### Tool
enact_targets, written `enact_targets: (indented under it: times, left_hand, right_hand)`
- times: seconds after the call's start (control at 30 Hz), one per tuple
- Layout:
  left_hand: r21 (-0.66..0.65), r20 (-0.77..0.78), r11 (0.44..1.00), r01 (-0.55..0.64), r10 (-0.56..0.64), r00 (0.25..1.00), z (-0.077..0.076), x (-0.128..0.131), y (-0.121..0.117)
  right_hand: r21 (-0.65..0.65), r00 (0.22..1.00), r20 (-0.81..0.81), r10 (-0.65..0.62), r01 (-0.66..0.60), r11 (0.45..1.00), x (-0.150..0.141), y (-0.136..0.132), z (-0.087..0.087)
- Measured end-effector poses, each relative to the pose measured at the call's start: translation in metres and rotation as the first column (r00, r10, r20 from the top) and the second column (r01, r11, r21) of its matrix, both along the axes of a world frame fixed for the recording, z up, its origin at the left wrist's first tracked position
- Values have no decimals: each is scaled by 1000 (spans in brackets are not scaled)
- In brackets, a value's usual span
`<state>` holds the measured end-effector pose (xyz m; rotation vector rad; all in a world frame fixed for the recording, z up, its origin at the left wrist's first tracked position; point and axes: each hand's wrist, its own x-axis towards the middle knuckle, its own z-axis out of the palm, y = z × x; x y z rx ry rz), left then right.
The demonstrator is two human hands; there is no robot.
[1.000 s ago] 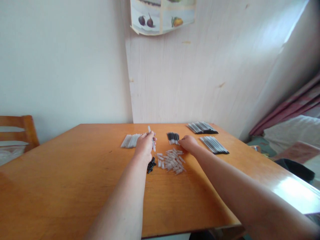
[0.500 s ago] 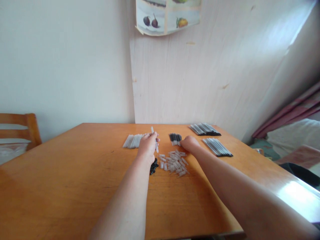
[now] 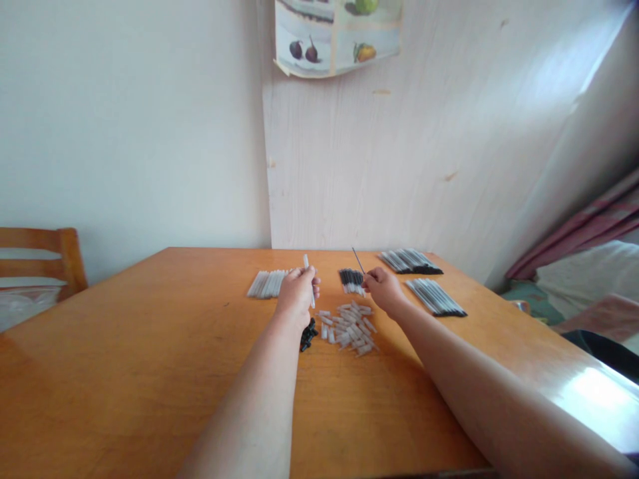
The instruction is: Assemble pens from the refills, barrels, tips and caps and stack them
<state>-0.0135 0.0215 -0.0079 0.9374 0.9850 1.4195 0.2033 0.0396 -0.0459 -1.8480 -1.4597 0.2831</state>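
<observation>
My left hand [image 3: 298, 287] is closed around a white translucent pen barrel [image 3: 306, 261], which points up and slightly away. In my right hand [image 3: 382, 287] a thin dark pen refill [image 3: 357, 258] is pinched, its dark end slanting up and to the left. Just left of that hand lies a row of black refills with whitish ends [image 3: 350, 279]. Behind my left hand is a row of white pen barrels [image 3: 264, 284]. Small black plugs [image 3: 308, 334] are heaped by my left wrist, partly covered. Nearer me, between the arms, are scattered whitish translucent caps [image 3: 351, 327].
Two bundles of clear pens with black ends lie at the right: a far bundle [image 3: 409, 260] and a nearer bundle [image 3: 434, 297]. The wooden table [image 3: 150, 372] meets the wall at the back. A wooden chair [image 3: 72, 256] stands at the left.
My right hand has lifted a dark refill up from the row, where its fingers were before. My left hand keeps hold of the pen barrel. The view has shifted slightly.
</observation>
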Motion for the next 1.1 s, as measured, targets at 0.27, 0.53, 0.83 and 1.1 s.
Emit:
enact_targets:
  times: [0.27,0.53,0.83,1.1]
  left_hand:
    - [74,0,995,62,-62,998,0,2,-3]
    - [157,88,978,140,-155,984,6,4,-8]
    - [213,129,969,128,-157,979,9,4,-10]
    - [209,139,968,137,-168,976,9,3,-11]
  right_hand:
    - [291,874,-244,420,-348,891,-26,-31,0]
    - [258,854,-136,502,-459,850,-39,-39,1]
    - [230,858,-66,509,-483,845,-43,-45,4]
    - [211,895,18,446,-439,873,-40,-44,3]
